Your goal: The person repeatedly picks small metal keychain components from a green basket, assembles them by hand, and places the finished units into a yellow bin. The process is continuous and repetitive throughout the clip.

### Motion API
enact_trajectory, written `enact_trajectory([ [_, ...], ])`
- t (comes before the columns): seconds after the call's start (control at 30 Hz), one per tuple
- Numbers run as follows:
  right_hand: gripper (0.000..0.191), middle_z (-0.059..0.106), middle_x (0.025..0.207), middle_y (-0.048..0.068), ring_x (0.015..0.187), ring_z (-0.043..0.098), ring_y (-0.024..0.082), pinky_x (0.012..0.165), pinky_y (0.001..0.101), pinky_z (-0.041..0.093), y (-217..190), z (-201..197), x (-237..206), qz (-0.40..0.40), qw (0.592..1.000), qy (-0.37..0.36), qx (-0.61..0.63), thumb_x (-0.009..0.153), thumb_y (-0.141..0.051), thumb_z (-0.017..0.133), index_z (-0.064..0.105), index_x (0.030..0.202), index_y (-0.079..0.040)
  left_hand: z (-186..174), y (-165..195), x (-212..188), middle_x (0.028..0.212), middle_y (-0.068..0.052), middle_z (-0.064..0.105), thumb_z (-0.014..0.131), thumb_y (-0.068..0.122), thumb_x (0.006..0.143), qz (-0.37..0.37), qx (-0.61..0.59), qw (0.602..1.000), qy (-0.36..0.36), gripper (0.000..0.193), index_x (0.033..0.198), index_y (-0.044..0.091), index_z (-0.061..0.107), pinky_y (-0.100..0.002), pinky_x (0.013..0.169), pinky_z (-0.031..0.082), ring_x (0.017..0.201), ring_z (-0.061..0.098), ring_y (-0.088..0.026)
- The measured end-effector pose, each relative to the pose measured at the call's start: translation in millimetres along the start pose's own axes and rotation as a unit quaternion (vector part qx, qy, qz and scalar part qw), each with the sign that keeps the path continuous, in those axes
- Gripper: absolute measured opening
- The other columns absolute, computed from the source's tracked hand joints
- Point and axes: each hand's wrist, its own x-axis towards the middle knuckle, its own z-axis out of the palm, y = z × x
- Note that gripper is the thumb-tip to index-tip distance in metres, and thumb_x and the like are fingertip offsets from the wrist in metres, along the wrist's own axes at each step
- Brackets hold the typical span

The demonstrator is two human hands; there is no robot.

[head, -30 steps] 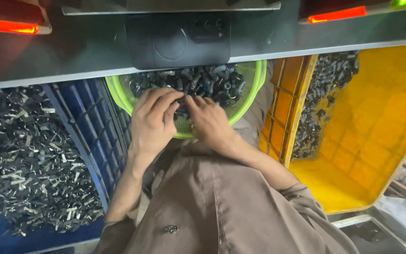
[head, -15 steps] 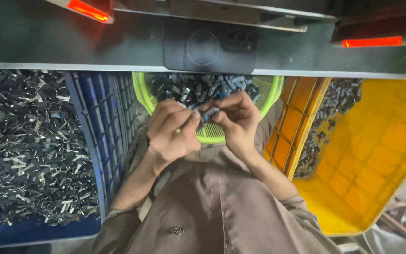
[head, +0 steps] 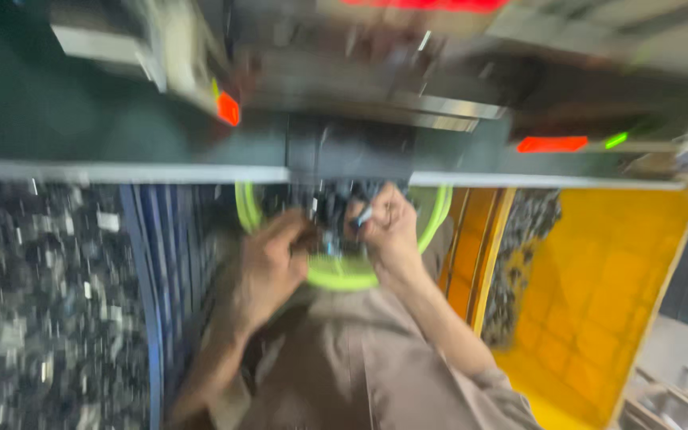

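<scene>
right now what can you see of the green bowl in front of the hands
The green bowl is round, bright lime, plastic by its look, with a thick rim. It sits between the blue crate and the yellow crate, holding small dark parts. The left hand and right hand overlap its rim. Motion blur hides finer detail.

Pretty blurry, but there's a lime green bowl sitting right under both hands, round plastic rim showing either side of them. It's filled with a heap of small dark metal pieces, packed just past the fingertips. Can't tell the shape of any single piece.
</scene>
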Motion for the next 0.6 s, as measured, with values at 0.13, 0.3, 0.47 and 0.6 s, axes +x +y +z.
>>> enact_trajectory([
  [0.13, 0.033, 0.074, 0.115, 0.019, 0.104, 0.072, 0.021, 0.083, 0.0330, 0.059, -41, 23, 32, -0.221, 0.942, 0.005, -0.252, 0.097, 0.015, 0.066, 0.048, 0.109, -0.010, 15, -13, -2, 0.089, -0.006, 0.073, 0.060, 0.006, 0.096, -0.245, -0.280, 0.923, -0.097, 0.014, 0.102, 0.003, 0.073, -0.033, 0.072, 0.059, 0.079, 0.069, -0.014],
  [0.3, 0.040, 0.072, 0.104, 0.013, 0.093, 0.073, 0.025, 0.078, 0.0390, 0.059, -102, 35, 107, -0.512, 0.648, -0.038, -0.563, 0.083, 0.004, 0.074, 0.059, 0.118, -0.008, 12, -7, 18, 0.092, -0.011, 0.077, 0.055, 0.026, 0.105, -0.189, -0.345, 0.905, -0.161, 0.038, 0.091, -0.003, 0.075, -0.033, 0.082, 0.056, 0.086, 0.072, -0.018],
  [0.47, 0.038, 0.067, 0.104, 0.010, 0.098, 0.068, 0.037, 0.080, 0.0527, 0.056, -78, 44, 136, -0.454, 0.503, 0.120, -0.725, 0.074, -0.033, 0.081, 0.068, 0.102, -0.013, 30, -3, 23, 0.084, -0.007, 0.078, 0.075, 0.041, 0.081, -0.136, 0.122, 0.922, -0.341, 0.031, 0.094, 0.012, 0.078, -0.037, 0.075, 0.056, 0.083, 0.076, -0.027],
  [0.6, 0.057, 0.070, 0.122, -0.003, 0.110, 0.069, 0.024, 0.098, 0.0402, 0.058, -87, 60, 126, -0.353, 0.675, -0.013, -0.648, 0.082, -0.031, 0.073, 0.054, 0.135, -0.040, 52, 3, 23, 0.084, -0.007, 0.076, 0.081, 0.038, 0.066, 0.124, 0.091, 0.886, -0.439, 0.032, 0.091, 0.017, 0.076, -0.039, 0.072, 0.058, 0.076, 0.076, -0.032],
])
